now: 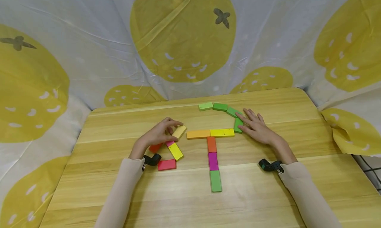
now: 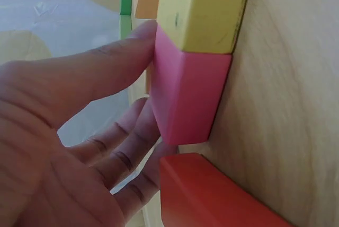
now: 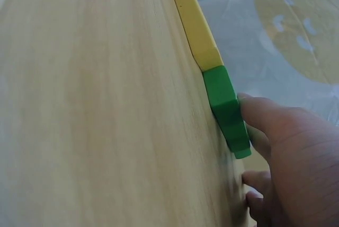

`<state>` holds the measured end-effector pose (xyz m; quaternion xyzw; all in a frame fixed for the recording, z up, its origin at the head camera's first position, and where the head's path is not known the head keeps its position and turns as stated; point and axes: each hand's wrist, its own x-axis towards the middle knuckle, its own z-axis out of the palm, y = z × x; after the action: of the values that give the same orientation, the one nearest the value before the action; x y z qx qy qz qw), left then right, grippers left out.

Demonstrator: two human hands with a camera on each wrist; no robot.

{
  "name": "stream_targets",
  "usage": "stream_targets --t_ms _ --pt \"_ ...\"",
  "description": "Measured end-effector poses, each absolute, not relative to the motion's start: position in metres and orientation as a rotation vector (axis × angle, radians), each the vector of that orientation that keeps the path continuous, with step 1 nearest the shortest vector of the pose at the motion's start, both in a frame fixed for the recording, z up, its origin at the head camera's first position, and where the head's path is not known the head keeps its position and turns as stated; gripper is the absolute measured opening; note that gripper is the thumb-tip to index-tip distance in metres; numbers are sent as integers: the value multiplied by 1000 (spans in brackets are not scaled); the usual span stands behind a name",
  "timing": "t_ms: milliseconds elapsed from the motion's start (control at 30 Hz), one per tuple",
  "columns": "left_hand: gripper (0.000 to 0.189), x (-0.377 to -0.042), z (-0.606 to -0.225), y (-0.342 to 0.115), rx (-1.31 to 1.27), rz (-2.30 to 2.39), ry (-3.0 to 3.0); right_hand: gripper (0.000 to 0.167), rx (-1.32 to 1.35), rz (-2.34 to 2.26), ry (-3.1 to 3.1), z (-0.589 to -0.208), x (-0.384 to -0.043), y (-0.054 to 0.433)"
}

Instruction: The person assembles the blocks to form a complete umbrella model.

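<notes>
Beige sleeves (image 1: pixel 119 195) poking up from the bottom edge, left hand (image 1: pixel 160 133) pinching a pale yellow block (image 1: pixel 180 132) just left of centre. Right hand (image 1: pixel 257 129) is loosely spread, fingertips on a green block (image 1: pixel 237 126) right of centre. Block T (image 1: pixel 213 161) sits lower middle.

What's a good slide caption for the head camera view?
Left hand pinches a pale yellow block while right hand touches curved row of green blocks on a wooden table.
</notes>
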<state>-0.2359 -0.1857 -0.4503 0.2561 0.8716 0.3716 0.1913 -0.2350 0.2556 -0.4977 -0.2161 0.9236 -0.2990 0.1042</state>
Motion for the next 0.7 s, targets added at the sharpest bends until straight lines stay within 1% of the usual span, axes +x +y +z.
stream_targets --t_ms 200,433,700 --pt "66 -237 -450 -184 705 1031 2440 64 -632 -884 2719 -497 -235 256" --pt "57 -247 -452 -177 755 937 2567 64 -629 -877 2726 -497 -236 256" --pt "55 -264 -455 -169 811 936 2605 64 -631 -879 2719 -497 -235 256"
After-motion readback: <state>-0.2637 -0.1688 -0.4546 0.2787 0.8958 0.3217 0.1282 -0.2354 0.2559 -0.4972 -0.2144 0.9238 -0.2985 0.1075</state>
